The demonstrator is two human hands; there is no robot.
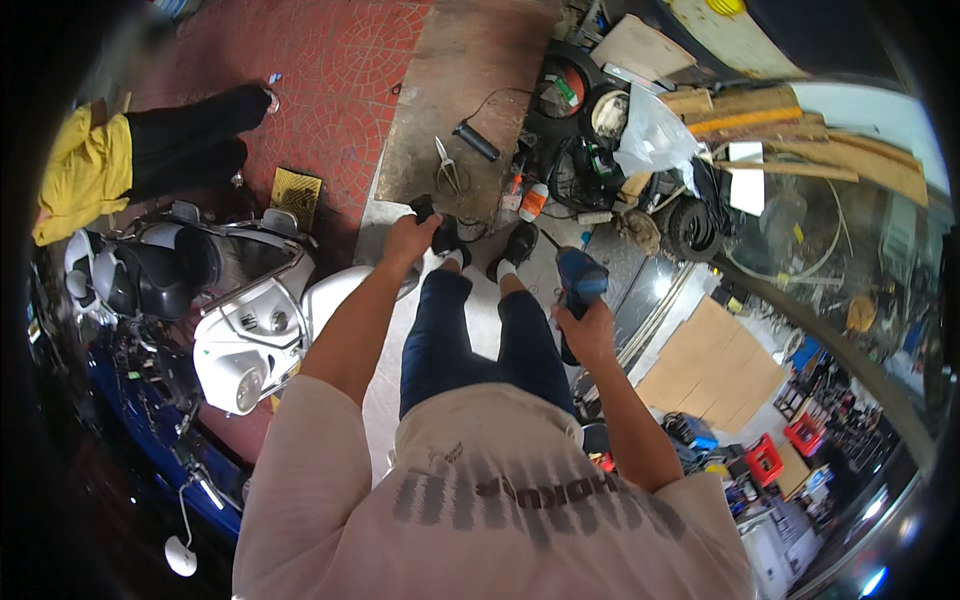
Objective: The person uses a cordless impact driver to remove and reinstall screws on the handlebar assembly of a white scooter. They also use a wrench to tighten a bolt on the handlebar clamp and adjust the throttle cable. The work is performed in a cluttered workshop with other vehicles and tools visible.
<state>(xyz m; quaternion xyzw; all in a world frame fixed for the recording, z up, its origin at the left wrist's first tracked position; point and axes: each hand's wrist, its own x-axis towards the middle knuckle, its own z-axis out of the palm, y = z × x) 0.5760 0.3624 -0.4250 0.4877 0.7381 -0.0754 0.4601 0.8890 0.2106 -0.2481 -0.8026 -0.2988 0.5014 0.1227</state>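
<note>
My left hand (408,236) is closed on a small black object (423,208), held over my left shoe. My right hand (587,328) grips a blue cordless drill (582,272), its long thin bit angled toward the upper left. A worn wooden board (450,60) lies beyond my feet. On it are metal scissors (448,168) and a black cylindrical object (477,141) with a cord. Beside the board stand small bottles, one orange and white (533,202).
A person (180,135) in yellow and black is at upper left, above scooters (245,355). At right lie tires (692,225), a plastic bag (652,135), wooden planks (820,160) and glass panels. Cardboard (710,365) and red crates (763,463) are at lower right.
</note>
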